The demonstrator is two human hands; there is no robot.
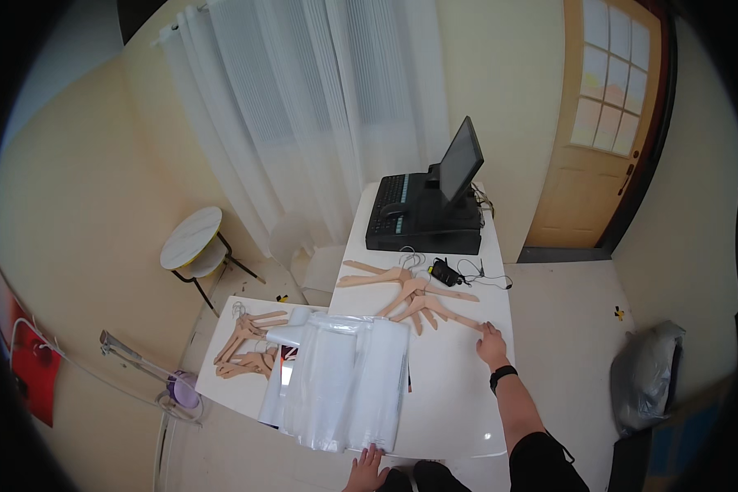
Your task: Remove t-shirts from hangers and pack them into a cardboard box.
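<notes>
My right hand [492, 344], with a black wristband, is at the right end of a wooden clothes hanger [427, 302]. Its fingertips meet the hanger's tip; whether they grip it is unclear. More wooden hangers [400, 275] overlap beside it, their metal hooks toward the back. My left hand [366, 470] is at the table's front edge, fingers apart, fingertips by the lower end of a clear plastic sheet or bag stack [344, 381]. This folded plastic spreads across the white table [455, 393]. Left of it lies another group of wooden hangers [243, 335].
A black computer terminal [430, 209] with monitor and keyboard stands at the back. In front of it lies a small black device [446, 272] with a cable. A white chair [320, 264] and round side table [192, 238] are left; a grey plastic-wrapped bundle [642, 375] is right.
</notes>
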